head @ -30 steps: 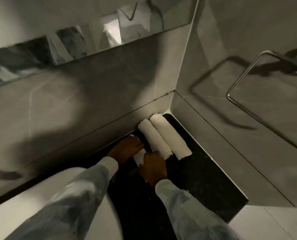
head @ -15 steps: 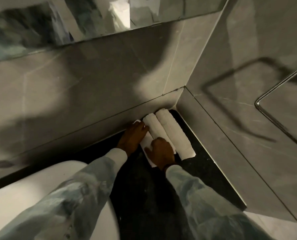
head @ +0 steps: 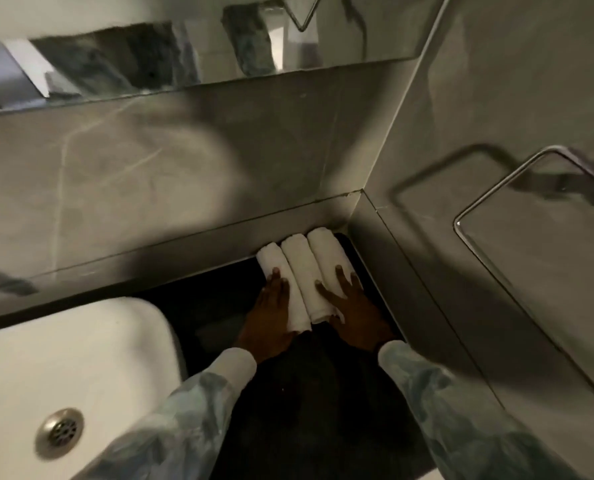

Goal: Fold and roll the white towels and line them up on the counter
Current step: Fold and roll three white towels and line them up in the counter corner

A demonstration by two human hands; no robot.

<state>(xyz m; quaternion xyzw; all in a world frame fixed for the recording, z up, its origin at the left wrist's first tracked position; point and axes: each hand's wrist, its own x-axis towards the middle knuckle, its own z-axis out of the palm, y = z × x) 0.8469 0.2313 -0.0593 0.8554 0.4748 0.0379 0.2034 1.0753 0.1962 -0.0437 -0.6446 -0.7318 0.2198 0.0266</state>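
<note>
Three white rolled towels lie side by side in the far right corner of the black counter point(head: 309, 393): a left roll point(head: 271, 259), a middle roll point(head: 300, 268) and a right roll point(head: 325, 252). My left hand point(head: 271, 317) lies flat along the left roll's near part, fingers together and pointing at the wall. My right hand point(head: 354, 306) rests on the right roll's near end, fingers spread over it and the middle roll. Neither hand grips a towel.
A white basin point(head: 81, 368) with a metal drain point(head: 59, 432) sits on the left. Grey tiled walls meet right behind the towels. A mirror point(head: 150, 57) runs above, and a chrome towel rail point(head: 496, 192) projects from the right wall.
The third roll, half hidden under my hands before, now lies straight against the other two. My right hand has moved from the middle roll's end to the right roll.
</note>
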